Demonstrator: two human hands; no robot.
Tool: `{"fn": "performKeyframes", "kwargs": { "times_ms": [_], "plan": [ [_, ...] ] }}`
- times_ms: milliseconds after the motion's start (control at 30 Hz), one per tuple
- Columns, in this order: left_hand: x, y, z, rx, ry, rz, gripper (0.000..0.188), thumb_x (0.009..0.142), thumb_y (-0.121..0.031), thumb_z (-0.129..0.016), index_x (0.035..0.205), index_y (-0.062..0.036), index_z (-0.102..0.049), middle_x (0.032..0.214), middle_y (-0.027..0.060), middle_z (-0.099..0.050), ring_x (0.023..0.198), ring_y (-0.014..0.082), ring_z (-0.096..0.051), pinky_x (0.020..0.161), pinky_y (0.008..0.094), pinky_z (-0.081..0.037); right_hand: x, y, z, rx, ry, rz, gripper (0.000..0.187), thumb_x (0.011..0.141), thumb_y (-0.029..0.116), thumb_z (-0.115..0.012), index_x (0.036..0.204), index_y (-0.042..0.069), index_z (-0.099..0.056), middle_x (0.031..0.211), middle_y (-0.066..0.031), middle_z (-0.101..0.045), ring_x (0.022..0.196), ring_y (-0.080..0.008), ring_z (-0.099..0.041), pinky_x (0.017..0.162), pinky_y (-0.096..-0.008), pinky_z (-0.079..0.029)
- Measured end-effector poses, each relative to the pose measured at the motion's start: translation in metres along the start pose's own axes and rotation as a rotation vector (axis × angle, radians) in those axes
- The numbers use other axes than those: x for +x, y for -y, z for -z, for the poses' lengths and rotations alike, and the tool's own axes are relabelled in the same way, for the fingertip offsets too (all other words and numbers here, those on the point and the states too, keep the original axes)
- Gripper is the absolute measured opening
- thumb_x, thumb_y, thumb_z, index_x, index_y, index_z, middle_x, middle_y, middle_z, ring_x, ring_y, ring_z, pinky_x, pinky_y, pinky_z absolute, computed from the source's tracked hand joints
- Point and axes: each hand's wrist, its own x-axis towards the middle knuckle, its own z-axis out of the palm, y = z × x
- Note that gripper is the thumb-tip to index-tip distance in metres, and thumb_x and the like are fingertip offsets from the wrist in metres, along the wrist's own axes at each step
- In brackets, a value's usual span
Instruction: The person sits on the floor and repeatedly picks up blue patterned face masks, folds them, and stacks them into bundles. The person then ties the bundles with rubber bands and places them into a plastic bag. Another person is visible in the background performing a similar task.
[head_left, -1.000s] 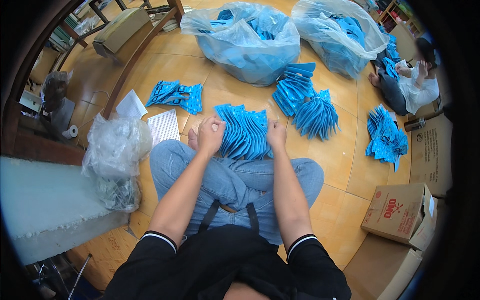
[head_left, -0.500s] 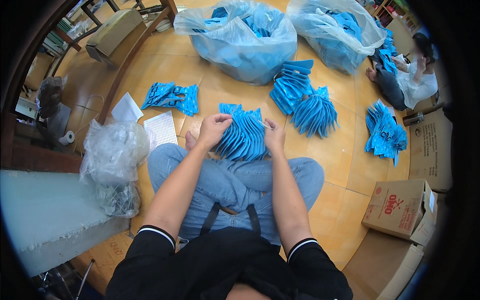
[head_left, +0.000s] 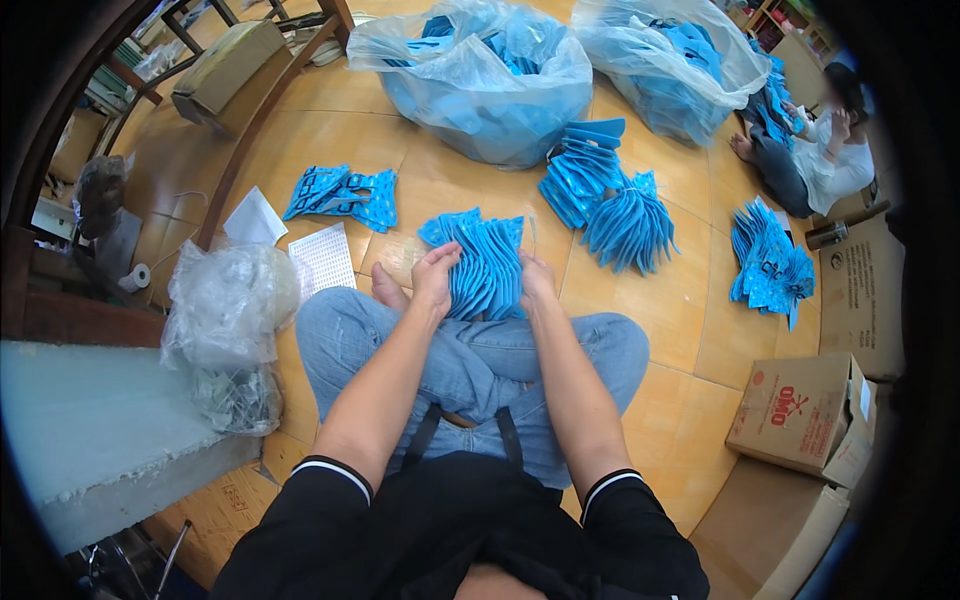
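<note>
Just in front of my crossed legs is a bundle of blue patterned fabric pieces (head_left: 486, 262), layered in a fanned stack. My left hand (head_left: 437, 277) is closed on the bundle's left side, with the fingertips partly hidden. At the opposite side, my right hand (head_left: 537, 278) grips the bundle's edge. A thin pale string (head_left: 533, 235) sticks up above the right hand; whether the fingers pinch it too, I cannot tell. Right of it lie a loose blue stack (head_left: 582, 172) and a gathered blue bundle (head_left: 631, 226). Another blue bundle (head_left: 342, 197) rests to the left.
Two clear plastic bags (head_left: 490, 95) (head_left: 680, 75) full of blue pieces stand at the back. A co-worker (head_left: 835, 150) sits far right, near another blue bundle (head_left: 768, 262). Cardboard boxes (head_left: 790, 415) line the right. Paper sheets (head_left: 325, 255) and crumpled plastic (head_left: 228, 300) lie left.
Both hands have come lower and closer in around the bundle. Its pieces look more squeezed together. The string, earlier stretched near the right hand, now stands up above it.
</note>
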Motion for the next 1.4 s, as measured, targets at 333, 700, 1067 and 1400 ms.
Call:
{"fn": "performKeyframes", "kwargs": {
  "times_ms": [333, 700, 1067, 1400],
  "plan": [
    [-0.044, -0.012, -0.019, 1.018, 0.094, -0.903, 0.013, 0.085, -0.004, -0.057, 0.090, -0.0035, -0.069, 0.092, 0.0101, -0.068, 0.088, 0.0235, -0.065, 0.091, 0.0341, -0.045, -0.028, -0.001, -0.014, -0.725, -0.264, 0.465, 0.030, 0.090, 0.029, -0.058, 0.097, 0.002, -0.068, 0.087, -0.0156, -0.069, 0.081, -0.0237, -0.066, 0.074, -0.0343, -0.049],
    [-0.021, -0.015, -0.046, 0.945, 0.161, -0.721, 0.016, 0.086, -0.006, -0.056, 0.093, -0.0010, -0.069, 0.086, 0.0120, -0.067, 0.071, 0.0193, -0.063, 0.065, 0.0290, -0.049, -0.047, 0.018, -0.021, -0.956, -0.087, 0.748, 0.034, 0.096, 0.030, -0.045, 0.105, 0.004, -0.064, 0.093, -0.0223, -0.065, 0.088, -0.0404, -0.061, 0.077, -0.0457, -0.047],
    [0.033, -0.064, -0.034, 0.821, 0.283, -0.471, 0.021, 0.087, -0.012, -0.056, 0.101, -0.0012, -0.068, 0.082, 0.0069, -0.069, 0.073, 0.0116, -0.062, 0.066, 0.0255, -0.049, -0.019, 0.065, -0.031, -1.231, 0.075, 0.688, 0.034, 0.095, 0.031, -0.045, 0.095, 0.003, -0.065, 0.084, -0.0206, -0.064, 0.085, -0.0375, -0.060, 0.077, -0.0470, -0.045],
    [0.084, -0.087, -0.005, 0.307, -0.159, -0.281, 0.018, 0.089, -0.010, -0.056, 0.103, -0.0024, -0.066, 0.086, 0.0033, -0.065, 0.073, 0.0099, -0.057, 0.065, 0.0226, -0.045, 0.016, 0.059, -0.024, -0.670, 0.068, 0.216, 0.037, 0.097, 0.033, -0.045, 0.108, 0.001, -0.062, 0.082, -0.0097, -0.065, 0.075, -0.0180, -0.062, 0.067, -0.0310, -0.048]
  ]
}}
